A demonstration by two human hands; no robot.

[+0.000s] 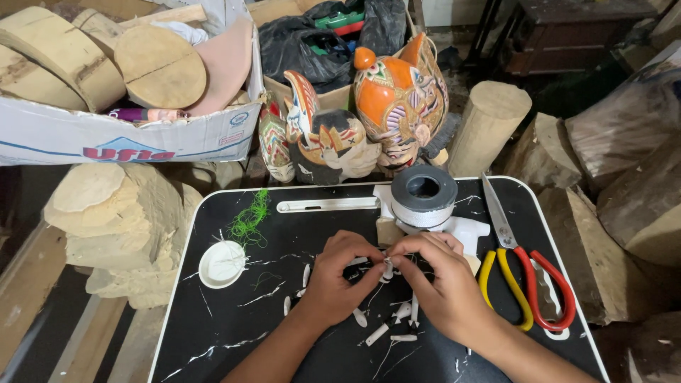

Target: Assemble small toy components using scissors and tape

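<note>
Small white piece (387, 269) pinched between fingertips of both hands, near-centre of the black desk (213, 333). Left hand (339, 273) and right hand (443, 284) together, fingers closed on the piece. More white bits (386, 330) lie scattered just near of the hands. Grey tape roll (424, 195) just far of the hands. Scissors with red and yellow handles (528, 273) to the right. White lid (221, 264) and green thread (250, 220) to the left. Painted wooden figures (355, 113) beyond the far edge.
</note>
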